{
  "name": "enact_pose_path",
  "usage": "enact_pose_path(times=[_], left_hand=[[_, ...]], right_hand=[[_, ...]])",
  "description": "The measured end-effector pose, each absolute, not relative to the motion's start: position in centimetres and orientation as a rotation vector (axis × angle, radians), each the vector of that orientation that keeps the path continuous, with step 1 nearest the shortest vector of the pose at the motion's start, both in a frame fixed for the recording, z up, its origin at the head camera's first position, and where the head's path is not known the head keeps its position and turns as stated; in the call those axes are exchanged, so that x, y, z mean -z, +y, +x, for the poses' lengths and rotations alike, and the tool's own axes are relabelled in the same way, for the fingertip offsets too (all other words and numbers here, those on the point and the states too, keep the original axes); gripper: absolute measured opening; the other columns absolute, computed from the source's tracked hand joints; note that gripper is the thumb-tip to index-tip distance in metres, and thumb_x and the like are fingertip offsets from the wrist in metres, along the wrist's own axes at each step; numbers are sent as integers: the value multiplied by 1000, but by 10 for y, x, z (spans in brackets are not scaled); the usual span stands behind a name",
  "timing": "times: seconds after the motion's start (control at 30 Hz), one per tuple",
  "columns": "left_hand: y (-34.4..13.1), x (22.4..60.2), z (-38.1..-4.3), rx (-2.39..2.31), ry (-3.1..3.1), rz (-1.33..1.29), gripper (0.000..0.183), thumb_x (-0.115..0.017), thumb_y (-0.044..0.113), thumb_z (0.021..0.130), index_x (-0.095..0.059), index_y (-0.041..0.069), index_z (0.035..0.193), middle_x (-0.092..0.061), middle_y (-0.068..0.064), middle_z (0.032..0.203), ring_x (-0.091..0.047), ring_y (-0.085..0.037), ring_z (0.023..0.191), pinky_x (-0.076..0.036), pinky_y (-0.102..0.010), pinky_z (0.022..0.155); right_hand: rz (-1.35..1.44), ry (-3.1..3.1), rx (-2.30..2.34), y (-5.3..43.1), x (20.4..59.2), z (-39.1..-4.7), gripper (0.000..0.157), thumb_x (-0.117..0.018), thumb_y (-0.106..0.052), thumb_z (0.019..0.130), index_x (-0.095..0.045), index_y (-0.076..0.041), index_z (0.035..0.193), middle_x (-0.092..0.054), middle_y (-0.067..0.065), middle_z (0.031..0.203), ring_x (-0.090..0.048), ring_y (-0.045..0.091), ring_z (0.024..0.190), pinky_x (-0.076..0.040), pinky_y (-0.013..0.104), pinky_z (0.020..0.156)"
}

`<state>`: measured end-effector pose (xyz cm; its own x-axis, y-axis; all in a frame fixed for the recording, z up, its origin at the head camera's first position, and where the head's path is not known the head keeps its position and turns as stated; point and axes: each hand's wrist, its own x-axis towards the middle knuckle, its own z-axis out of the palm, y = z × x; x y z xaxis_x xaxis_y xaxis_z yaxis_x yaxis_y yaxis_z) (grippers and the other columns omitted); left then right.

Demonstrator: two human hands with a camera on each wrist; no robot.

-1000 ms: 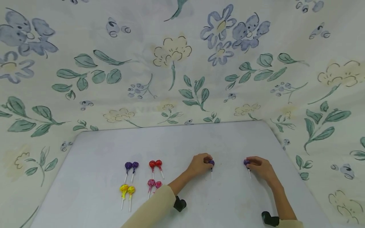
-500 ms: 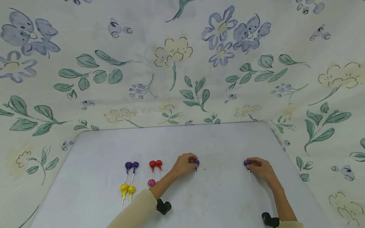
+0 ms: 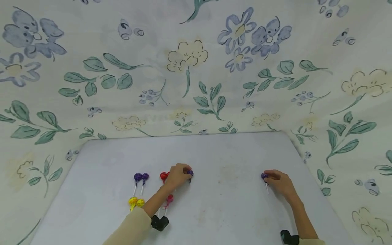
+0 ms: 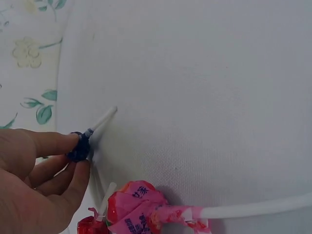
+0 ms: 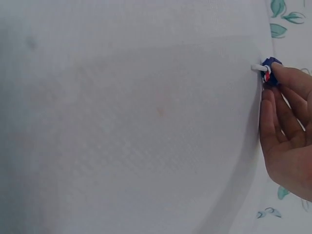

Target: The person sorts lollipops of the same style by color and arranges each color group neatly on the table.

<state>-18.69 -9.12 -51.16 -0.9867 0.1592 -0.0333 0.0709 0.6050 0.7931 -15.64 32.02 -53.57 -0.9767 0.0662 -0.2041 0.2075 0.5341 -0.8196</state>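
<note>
My left hand (image 3: 177, 177) pinches a purple lollipop (image 4: 80, 147) by its wrapped head, between thumb and fingertips, with the white stick pointing away. In the head view this hand is just right of the red lollipops (image 3: 163, 176) and partly covers them. A pink lollipop (image 4: 139, 207) lies below it in the left wrist view. At the right side of the table, my right hand (image 3: 281, 183) pinches another purple lollipop (image 5: 271, 71) by the head, its stick pointing toward the near edge.
Two purple lollipops (image 3: 141, 177) lie on the white table (image 3: 229, 217) at the left, with yellow lollipops (image 3: 133, 202) nearer. The left sleeve (image 3: 130, 228) partly hides the yellow ones. A floral curtain (image 3: 196, 68) borders the table's far edge and sides.
My left hand has moved left across the table with its purple lollipop, from the middle to the red ones. The right hand has stayed nearly in place.
</note>
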Motion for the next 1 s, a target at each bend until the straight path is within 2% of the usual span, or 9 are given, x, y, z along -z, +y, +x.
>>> enact_pose_path(times=[0.3,0.57,0.8,1.0], left_hand=[[-98,510,-186,-1293,2774,188,20,-69,-4,87,-71,-7,107,-71,-18,100,-65,-29,91,-56,-43,84],[-97,513,-184,-1344,2777,214,21,-68,-4,88,-71,-8,109,-71,-19,104,-66,-32,95,-56,-44,85],[-97,515,-184,-1331,2770,203,22,-69,-4,88,-71,-8,109,-71,-18,103,-66,-31,94,-56,-45,86],[-98,514,-185,-1325,2775,210,22,-68,-4,87,-71,-8,109,-71,-18,103,-67,-30,93,-56,-44,85]], right_hand=[[274,2638,1436,316,539,-155,38,-64,-13,97,-60,4,131,-63,22,127,-59,37,117,-50,45,96],[336,2665,1480,306,536,-156,37,-65,-14,96,-61,4,128,-66,21,120,-62,37,112,-48,49,97],[256,2633,1579,283,530,-162,35,-66,-13,96,-62,3,128,-65,19,122,-64,33,111,-53,30,88],[108,2611,1671,253,524,-171,31,-67,-8,95,-64,3,124,-67,18,117,-66,31,107,-55,25,82]])
